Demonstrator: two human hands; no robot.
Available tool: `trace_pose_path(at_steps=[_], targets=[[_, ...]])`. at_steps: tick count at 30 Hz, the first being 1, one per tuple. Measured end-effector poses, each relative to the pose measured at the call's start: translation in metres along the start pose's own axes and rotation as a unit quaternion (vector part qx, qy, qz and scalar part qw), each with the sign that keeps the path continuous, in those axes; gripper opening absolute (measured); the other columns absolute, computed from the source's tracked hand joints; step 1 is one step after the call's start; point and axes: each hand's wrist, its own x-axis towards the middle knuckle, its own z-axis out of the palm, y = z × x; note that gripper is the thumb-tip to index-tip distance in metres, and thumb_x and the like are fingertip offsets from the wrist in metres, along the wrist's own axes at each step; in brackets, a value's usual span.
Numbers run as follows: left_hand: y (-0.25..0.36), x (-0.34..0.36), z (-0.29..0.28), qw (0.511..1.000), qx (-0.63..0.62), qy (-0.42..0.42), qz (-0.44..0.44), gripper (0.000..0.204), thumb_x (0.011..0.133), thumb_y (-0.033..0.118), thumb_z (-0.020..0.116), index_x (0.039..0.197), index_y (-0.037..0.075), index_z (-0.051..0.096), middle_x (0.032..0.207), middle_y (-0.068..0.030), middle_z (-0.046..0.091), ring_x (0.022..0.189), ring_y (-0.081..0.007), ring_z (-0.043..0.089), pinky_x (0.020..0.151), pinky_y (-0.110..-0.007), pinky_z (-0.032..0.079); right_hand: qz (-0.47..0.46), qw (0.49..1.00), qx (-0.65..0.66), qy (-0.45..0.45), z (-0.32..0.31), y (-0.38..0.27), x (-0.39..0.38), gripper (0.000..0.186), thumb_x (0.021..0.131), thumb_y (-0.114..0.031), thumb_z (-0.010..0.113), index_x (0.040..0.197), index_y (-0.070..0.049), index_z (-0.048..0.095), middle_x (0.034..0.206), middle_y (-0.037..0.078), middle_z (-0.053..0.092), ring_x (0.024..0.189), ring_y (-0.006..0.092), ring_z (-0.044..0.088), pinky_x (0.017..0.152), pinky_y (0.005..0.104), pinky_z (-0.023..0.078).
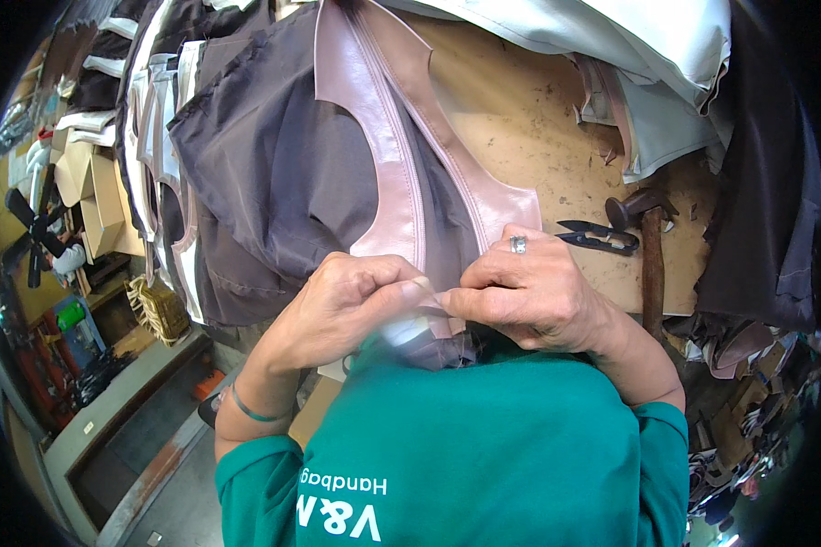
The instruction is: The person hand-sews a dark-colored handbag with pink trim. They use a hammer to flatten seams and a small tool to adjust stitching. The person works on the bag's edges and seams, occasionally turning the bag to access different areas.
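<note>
A pink leather zipper panel (395, 137) stitched to dark brown lining cloth (265, 155) stretches away from me over the table. Its two stitched strips spread apart toward my body, with lining between them. At the near end, my left hand (347, 296) is closed, thumb and forefinger pinched together. Close beside it, my right hand (529, 292), wearing a ring, pinches too, its fingers almost touching the left. Both grip the panel's near end, though fingers hide the exact spot. Just below the fingertips, some pinkish and dark material looks blurred against my green shirt (483, 438).
Right of my hands lie black thread snips (602, 237) and a wooden-handled hammer (649, 255) on the worn tabletop (502, 118). White leather pieces (648, 46) cover the far right, beside hanging dark cloth (762, 182). More cut pieces (160, 137) are layered at the left.
</note>
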Motion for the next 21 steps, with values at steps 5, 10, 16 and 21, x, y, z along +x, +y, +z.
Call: trace_pose_path(at_steps=[5,10,16,21], targets=[[0.003,0.001,-0.002,0.999,0.011,-0.028,0.018,0.019,0.086,0.014,0.055,0.084,-0.004,0.062,0.070,-0.0052,0.062,0.063,-0.0065,0.056,0.056,-0.020,0.044,-0.017,0.999,-0.034,-0.006,-0.004,-0.003,-0.001,0.024,0.063,-0.007,0.063,0.087,-0.010,0.065,0.068,0.001,0.057,0.055,0.0127,0.051,0.051,0.0261,0.036],[0.009,0.004,0.008,0.993,-0.107,-0.035,0.022,0.020,0.086,0.014,0.055,0.082,-0.004,0.061,0.068,-0.0045,0.061,0.062,-0.0072,0.055,0.056,-0.020,0.043,-0.046,0.995,-0.093,0.009,-0.001,-0.008,0.001,0.009,0.069,-0.014,0.063,0.077,-0.012,0.060,0.063,0.000,0.051,0.053,0.0123,0.049,0.049,0.0254,0.035],[0.016,-0.001,0.003,0.998,-0.012,-0.051,0.029,0.018,0.087,0.013,0.054,0.084,-0.003,0.062,0.067,-0.0035,0.060,0.063,-0.0058,0.053,0.057,-0.021,0.043,0.001,0.999,-0.034,0.035,-0.003,-0.013,0.002,0.011,0.071,-0.013,0.063,0.082,-0.011,0.060,0.068,0.001,0.056,0.056,0.0143,0.053,0.054,0.0285,0.037],[0.012,-0.012,0.006,0.998,0.011,-0.014,0.054,0.016,0.085,0.013,0.057,0.083,-0.001,0.062,0.064,-0.0050,0.060,0.060,-0.0064,0.054,0.054,-0.023,0.043,0.109,0.992,0.040,-0.042,-0.020,-0.011,-0.004,0.011,0.078,-0.016,0.061,0.086,-0.010,0.060,0.070,0.001,0.058,0.064,0.0163,0.055,0.068,0.0312,0.035]])
